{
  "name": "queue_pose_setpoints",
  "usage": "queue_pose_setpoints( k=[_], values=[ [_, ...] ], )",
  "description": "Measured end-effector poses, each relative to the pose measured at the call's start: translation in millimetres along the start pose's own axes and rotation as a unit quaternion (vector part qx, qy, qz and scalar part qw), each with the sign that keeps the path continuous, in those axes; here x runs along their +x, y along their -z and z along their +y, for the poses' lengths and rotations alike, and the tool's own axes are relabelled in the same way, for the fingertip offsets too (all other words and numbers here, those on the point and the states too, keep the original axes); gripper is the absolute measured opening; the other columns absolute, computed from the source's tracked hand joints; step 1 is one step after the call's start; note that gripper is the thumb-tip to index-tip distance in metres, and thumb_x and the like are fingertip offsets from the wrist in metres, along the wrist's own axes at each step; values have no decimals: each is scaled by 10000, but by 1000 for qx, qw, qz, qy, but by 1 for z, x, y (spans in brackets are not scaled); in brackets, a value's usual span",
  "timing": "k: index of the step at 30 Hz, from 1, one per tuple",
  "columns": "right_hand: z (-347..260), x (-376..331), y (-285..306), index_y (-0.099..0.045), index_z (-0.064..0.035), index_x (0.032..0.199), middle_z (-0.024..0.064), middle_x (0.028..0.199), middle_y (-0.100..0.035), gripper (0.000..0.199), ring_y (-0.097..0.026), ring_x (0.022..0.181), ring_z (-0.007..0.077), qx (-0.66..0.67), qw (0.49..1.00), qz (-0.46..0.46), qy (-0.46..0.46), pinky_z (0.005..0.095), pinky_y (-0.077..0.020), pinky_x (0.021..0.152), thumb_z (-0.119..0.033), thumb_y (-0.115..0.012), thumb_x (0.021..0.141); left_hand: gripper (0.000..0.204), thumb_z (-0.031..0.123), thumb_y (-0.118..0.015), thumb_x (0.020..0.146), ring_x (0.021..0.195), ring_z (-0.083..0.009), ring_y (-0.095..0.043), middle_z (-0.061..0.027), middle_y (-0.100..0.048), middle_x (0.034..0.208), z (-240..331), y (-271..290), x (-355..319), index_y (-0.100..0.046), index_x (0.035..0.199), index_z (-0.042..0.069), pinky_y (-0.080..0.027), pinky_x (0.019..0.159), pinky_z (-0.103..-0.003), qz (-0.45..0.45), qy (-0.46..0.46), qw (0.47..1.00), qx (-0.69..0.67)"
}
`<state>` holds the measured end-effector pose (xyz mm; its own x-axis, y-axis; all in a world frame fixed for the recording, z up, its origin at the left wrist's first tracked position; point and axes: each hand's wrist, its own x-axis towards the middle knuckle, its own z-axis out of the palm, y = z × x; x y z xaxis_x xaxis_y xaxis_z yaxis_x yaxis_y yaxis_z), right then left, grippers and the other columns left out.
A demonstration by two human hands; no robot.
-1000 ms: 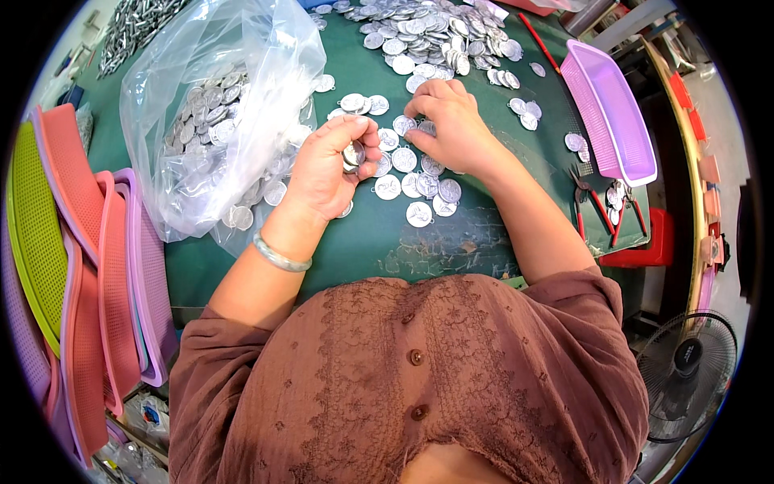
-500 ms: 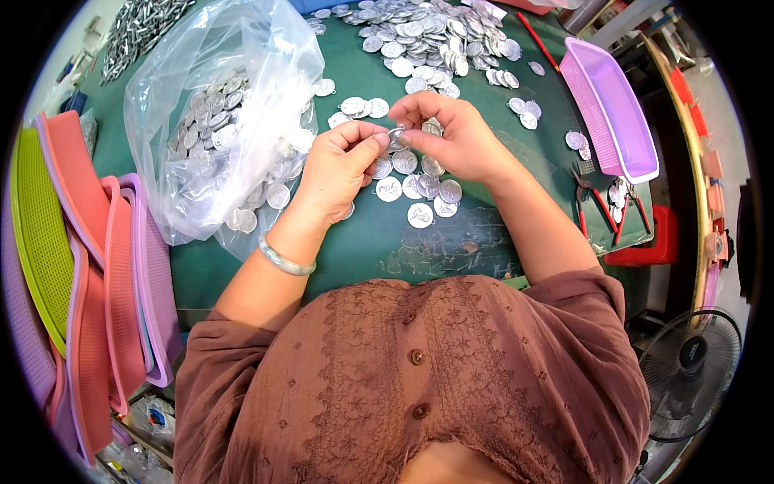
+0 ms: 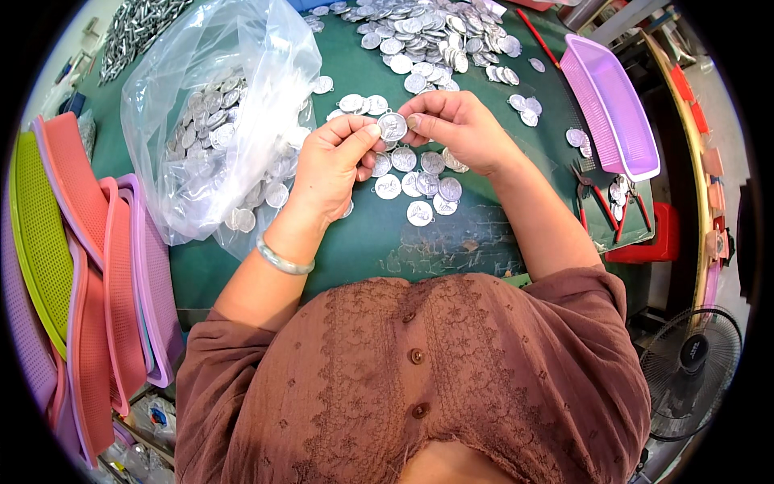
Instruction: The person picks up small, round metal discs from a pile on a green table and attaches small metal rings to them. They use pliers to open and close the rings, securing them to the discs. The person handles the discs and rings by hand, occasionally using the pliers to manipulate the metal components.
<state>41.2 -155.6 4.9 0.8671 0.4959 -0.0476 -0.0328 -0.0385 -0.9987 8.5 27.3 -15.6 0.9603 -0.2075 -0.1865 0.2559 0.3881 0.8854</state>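
Above green tabletop [image 3: 355, 246], left hand [image 3: 332, 165] and right hand [image 3: 466, 133] pinch one silver medal [image 3: 393, 127] (its markings illegible).

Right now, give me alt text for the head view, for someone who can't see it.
A person's left hand and right hand hold a round silver medallion above a green worktable, near loose medallions. A clear plastic bag of medallions lies left, a large medallion pile beyond, and a purple plastic basket and red-handled pliers right.
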Motion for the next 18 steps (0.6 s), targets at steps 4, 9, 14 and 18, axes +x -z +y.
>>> queue_pose_setpoints(
  k=[4,9,14,18],
  values=[
    [-1,0,1,-562,36,950,55,773,-598,187,-539,692,97,2,1000,-3,-6,216,-448,654,-89,-516,819,88,92,-555,803,523,-47,-456,-22,-563,688,0,0,0,-572,854,23,-355,435,-162,2,3,1000,-10],
    [-1,0,0,-569,33,945,55,768,-598,184,-538,684,95,5,1000,4,-14,212,-446,644,-91,-518,819,82,87,-548,806,523,-49,-459,-28,-566,690,0,0,1,-566,853,22,-354,431,-164,-2,11,1000,-26],
    [1,0,0,-571,30,945,54,766,-598,183,-537,681,90,19,1000,0,-9,206,-444,639,-95,-521,821,82,86,-543,810,516,-55,-458,-39,-569,692,2,0,0,-558,848,15,-345,424,-167,-8,19,999,-41],
    [1,0,0,-571,30,942,53,761,-597,182,-537,680,90,16,1000,5,-12,206,-444,637,-96,-524,819,84,88,-540,812,510,-58,-455,-44,-570,692,3,-1,0,-557,846,13,-339,419,-170,-8,25,998,-48]
  ],
)
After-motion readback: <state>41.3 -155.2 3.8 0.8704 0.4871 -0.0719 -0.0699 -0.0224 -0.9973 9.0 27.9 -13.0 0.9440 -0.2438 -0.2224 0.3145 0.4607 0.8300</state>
